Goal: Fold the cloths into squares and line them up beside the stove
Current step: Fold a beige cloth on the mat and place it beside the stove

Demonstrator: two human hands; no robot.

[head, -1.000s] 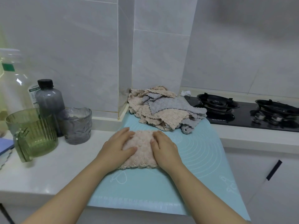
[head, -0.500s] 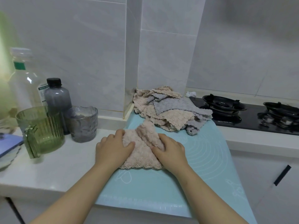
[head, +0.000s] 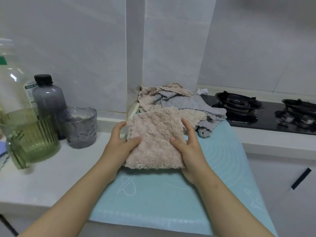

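1. both hands grip the folded pink cloth (head: 153,142) by its sides: left hand (head: 119,144) on the left edge, right hand (head: 188,147) on the right. the thumbs lie on the near face and the fingers curl round behind. i read this as a two-sided hold meant to stop the layers slipping apart.
2. the pink cloth is over the blue mat (head: 153,194), in front of the pile of unfolded cloths (head: 184,101), and tipped up toward me. it looks roughly square, so i judge the folding is nearly done and setting it down comes next.
3. the pile lies in the wall corner, just left of the stove (head: 239,108) — that leaves the near part of the mat as a work surface.
4. hard to tell from my feed: whether the cloth's lower edge touches the mat, how many layers it has, and how the fingers behind it sit. it hides the pile's near edge. the stove's right burner and the clear bottle (head: 10,82) at far left are cut off. i see no folded squares lined up.
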